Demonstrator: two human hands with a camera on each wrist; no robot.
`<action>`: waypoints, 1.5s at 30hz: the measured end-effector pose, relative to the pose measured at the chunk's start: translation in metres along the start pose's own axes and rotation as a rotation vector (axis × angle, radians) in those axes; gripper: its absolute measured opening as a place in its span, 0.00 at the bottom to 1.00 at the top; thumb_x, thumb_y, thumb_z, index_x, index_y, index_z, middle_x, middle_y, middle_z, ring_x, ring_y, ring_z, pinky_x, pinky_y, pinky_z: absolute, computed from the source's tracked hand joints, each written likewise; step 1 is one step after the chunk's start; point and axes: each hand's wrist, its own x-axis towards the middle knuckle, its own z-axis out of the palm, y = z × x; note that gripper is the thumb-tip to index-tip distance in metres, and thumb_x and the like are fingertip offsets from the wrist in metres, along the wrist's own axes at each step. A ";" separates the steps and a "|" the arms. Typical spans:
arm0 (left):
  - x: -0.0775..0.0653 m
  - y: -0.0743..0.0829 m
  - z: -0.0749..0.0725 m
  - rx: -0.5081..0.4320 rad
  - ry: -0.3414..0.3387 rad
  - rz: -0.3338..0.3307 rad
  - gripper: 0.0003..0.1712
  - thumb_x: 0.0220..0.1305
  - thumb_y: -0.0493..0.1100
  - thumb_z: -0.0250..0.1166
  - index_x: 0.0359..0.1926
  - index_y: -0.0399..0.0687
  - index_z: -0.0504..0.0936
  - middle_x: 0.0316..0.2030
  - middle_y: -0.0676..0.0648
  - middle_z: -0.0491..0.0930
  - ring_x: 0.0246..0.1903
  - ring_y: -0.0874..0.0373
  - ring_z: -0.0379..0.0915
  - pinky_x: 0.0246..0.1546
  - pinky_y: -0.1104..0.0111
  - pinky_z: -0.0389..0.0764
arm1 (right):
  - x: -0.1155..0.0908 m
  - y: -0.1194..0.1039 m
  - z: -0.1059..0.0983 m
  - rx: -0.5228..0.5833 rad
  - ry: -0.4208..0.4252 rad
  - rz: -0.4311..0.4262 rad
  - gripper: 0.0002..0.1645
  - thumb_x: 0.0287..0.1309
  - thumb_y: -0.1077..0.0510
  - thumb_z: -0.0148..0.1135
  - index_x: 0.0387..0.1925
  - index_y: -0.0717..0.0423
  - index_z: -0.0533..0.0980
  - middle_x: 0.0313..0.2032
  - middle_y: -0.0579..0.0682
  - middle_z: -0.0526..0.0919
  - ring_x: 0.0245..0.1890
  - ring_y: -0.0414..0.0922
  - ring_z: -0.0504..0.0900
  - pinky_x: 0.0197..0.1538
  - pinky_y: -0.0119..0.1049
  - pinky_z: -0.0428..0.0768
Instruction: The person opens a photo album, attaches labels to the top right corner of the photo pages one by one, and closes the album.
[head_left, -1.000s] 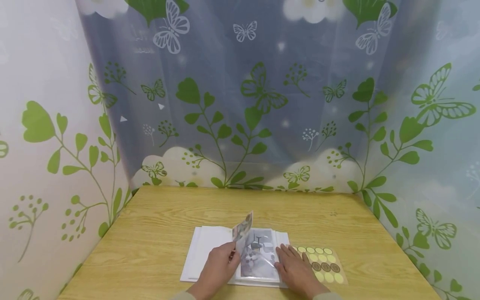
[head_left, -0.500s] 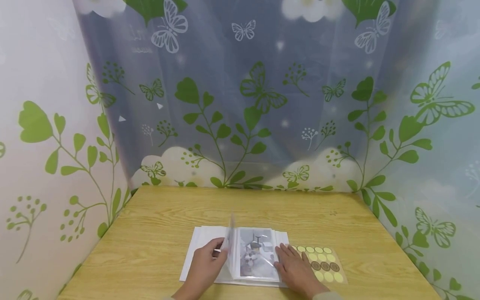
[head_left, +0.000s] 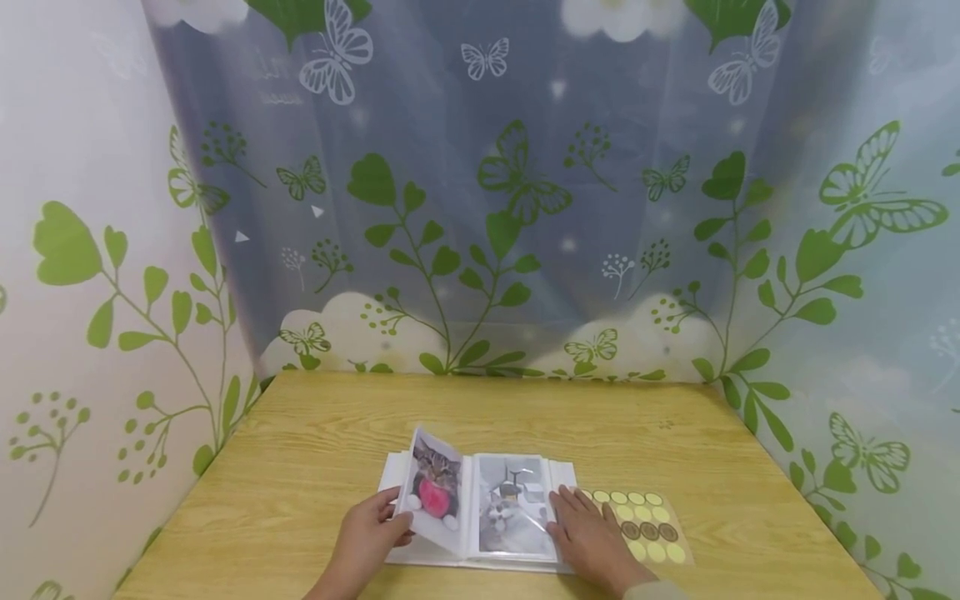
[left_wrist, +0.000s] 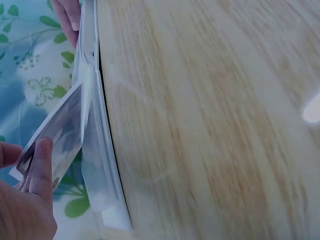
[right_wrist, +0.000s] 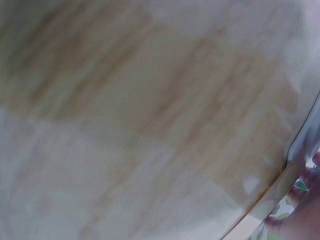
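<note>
A white photo album (head_left: 562, 477) lies spread on the table. My left hand (head_left: 367, 533) pinches the outer edge of a raised album page (head_left: 432, 487), which shows a cat with a pink-red round thing; in the left wrist view this page (left_wrist: 62, 127) tilts up from the album, with the left hand (left_wrist: 27, 200) at its edge. A greyish photo (head_left: 513, 504) fills the right-hand page. My right hand (head_left: 592, 537) rests with its fingers extended on the album's right edge. Only part of the right hand (right_wrist: 305, 205) shows in the right wrist view.
A sheet of round stickers (head_left: 656, 533), mostly yellow with a row of brown ones, lies right of the album, partly under the right hand. The wooden table (head_left: 330, 425) meets a curtain (head_left: 480, 275) printed with leaves and butterflies at its back and sides.
My left hand has moved left, turning the page over from near upright so that its cat photo now faces up. My right hand has stayed on the album's right edge.
</note>
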 end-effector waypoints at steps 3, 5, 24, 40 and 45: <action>0.000 -0.001 -0.006 -0.001 0.010 -0.047 0.28 0.60 0.26 0.61 0.60 0.15 0.67 0.35 0.36 0.83 0.28 0.52 0.82 0.31 0.66 0.86 | 0.000 0.000 0.000 0.001 0.000 -0.001 0.30 0.72 0.49 0.51 0.67 0.63 0.69 0.68 0.61 0.67 0.70 0.63 0.61 0.66 0.71 0.54; 0.000 -0.002 -0.009 0.000 0.015 -0.069 0.28 0.60 0.26 0.61 0.60 0.16 0.67 0.33 0.39 0.82 0.28 0.53 0.82 0.32 0.65 0.86 | 0.000 0.000 0.000 0.000 -0.001 0.000 0.30 0.72 0.49 0.51 0.67 0.62 0.69 0.68 0.61 0.67 0.70 0.63 0.61 0.66 0.71 0.54; -0.002 -0.026 -0.025 -0.006 -0.022 -0.102 0.27 0.57 0.20 0.59 0.58 0.10 0.64 0.28 0.42 0.80 0.25 0.54 0.81 0.31 0.64 0.86 | -0.001 -0.002 -0.003 0.004 0.000 -0.004 0.30 0.72 0.50 0.51 0.67 0.64 0.69 0.68 0.63 0.67 0.69 0.64 0.61 0.65 0.72 0.53; -0.003 -0.034 -0.028 0.093 -0.008 -0.187 0.22 0.60 0.21 0.57 0.54 0.11 0.68 0.27 0.41 0.82 0.25 0.55 0.81 0.29 0.64 0.85 | -0.001 -0.001 -0.002 0.017 -0.005 0.005 0.30 0.72 0.50 0.51 0.67 0.63 0.69 0.68 0.62 0.67 0.70 0.63 0.61 0.66 0.72 0.52; -0.004 -0.032 -0.030 0.100 0.014 -0.207 0.21 0.63 0.26 0.56 0.54 0.12 0.70 0.26 0.42 0.81 0.25 0.55 0.81 0.28 0.64 0.85 | 0.000 -0.001 -0.002 0.018 -0.001 0.005 0.30 0.72 0.49 0.52 0.67 0.62 0.69 0.68 0.62 0.67 0.70 0.64 0.61 0.66 0.72 0.52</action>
